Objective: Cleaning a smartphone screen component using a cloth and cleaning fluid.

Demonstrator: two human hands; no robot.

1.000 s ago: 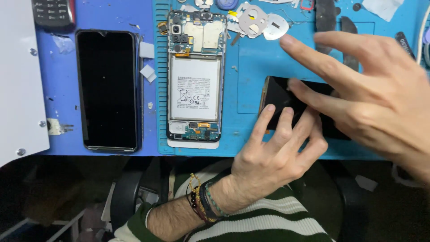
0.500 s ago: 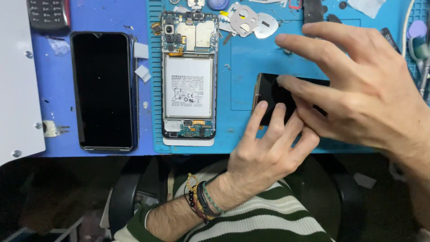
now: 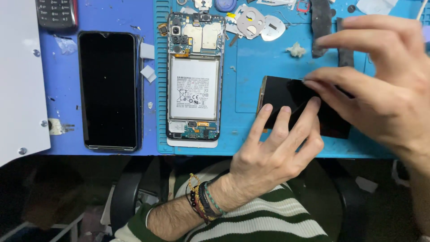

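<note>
The left hand (image 3: 273, 154) is pressing its spread fingertips down on the near-left part of a dark phone screen panel (image 3: 280, 96), which is lying on the blue work mat (image 3: 251, 76) at the right of the table, near its front edge. The right hand (image 3: 380, 85) is coming in from the right with its fingers loosely curled over the panel's far-right part; its forefinger and thumb appear to be pinching at something along the panel's surface, perhaps a film or an edge, but I cannot tell what, if anything, they are gripping. Judging by how things are lying, the work is partway along: an opened phone (image 3: 194, 76) with its back off is resting to the left on the mat, battery and circuit boards bare, and loose metal shields (image 3: 260, 24) and small removed parts are lying at the far edge, while the panel is apart from any body. Further left, off the mat, a second phone with a black screen (image 3: 109, 89) is lying face up beside a white panel (image 3: 20, 80), and a keypad phone (image 3: 56, 13) is being cut off by the top edge. The right hand is hiding much of the dark panel, so its far-right end and its condition are hard to make out.
</note>
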